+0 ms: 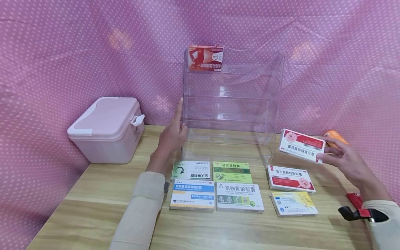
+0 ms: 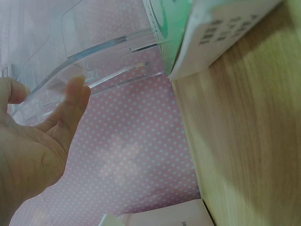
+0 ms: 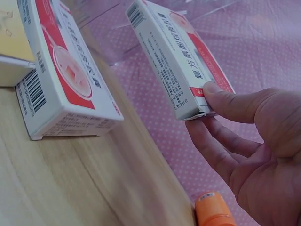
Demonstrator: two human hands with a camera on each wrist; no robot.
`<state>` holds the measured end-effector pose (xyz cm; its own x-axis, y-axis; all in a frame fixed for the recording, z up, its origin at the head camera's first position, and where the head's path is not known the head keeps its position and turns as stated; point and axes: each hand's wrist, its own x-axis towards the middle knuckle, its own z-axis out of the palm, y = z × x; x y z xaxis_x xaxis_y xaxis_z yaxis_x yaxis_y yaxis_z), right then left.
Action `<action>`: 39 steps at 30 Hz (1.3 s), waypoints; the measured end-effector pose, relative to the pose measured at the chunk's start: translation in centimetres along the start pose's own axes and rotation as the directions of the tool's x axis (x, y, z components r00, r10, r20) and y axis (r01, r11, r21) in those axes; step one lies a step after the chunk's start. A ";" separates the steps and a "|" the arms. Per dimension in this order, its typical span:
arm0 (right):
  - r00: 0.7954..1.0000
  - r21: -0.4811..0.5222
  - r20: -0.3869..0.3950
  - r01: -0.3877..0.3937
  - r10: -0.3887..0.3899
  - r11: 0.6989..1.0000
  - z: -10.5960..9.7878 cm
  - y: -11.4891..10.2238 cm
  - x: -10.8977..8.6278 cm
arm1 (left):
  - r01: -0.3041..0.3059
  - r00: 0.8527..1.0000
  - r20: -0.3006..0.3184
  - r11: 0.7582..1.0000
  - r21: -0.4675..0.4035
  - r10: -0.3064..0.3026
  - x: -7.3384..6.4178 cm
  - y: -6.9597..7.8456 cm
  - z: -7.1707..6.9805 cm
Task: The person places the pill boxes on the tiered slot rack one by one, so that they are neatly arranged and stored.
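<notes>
My right hand [image 1: 347, 159] pinches the end of a white and red medicine box [image 1: 302, 145] between thumb and fingers, raised above the table to the right of the clear rack. My left hand [image 1: 172, 140] touches the left side of the clear tiered rack [image 1: 231, 119], its fingers mostly straight. In the left wrist view, the thumb and fingers [image 2: 75, 94] lie apart along the panel's edge. Another box of the same kind [image 1: 291, 178] lies below the held one. A red box [image 1: 205, 59] stands at the rack's top left.
Several medicine boxes lie before the rack: white-green [image 1: 191, 170], green [image 1: 232, 172], blue-white [image 1: 192, 195], white [image 1: 240, 197] and yellow-white [image 1: 294, 204]. A pink lidded case [image 1: 106, 132] stands left. An orange bottle [image 1: 336, 136] is behind my right hand. Pink dotted cloth [image 1: 150, 45] hangs behind.
</notes>
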<state>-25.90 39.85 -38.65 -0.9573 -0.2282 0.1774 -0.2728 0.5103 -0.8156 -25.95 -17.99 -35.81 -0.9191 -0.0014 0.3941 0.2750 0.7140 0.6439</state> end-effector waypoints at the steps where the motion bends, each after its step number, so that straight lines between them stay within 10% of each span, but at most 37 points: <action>1: 1.000 0.001 -0.002 -0.001 0.001 1.000 0.0 -0.1 0.0 | 0.000 1.000 0.000 1.000 0.000 0.000 0.0 0.0 0.0; 39: 0.991 -0.055 -0.129 -0.049 0.041 0.997 0.6 -4.7 0.0 | 0.006 1.000 -0.015 1.000 0.010 -0.006 0.1 0.0 0.1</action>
<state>-24.52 36.95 -35.12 -0.9721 -0.0983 0.2130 -0.2307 0.5654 -0.7919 -26.01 -17.93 -35.83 -0.9164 -0.0157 0.4000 0.2667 0.7212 0.6393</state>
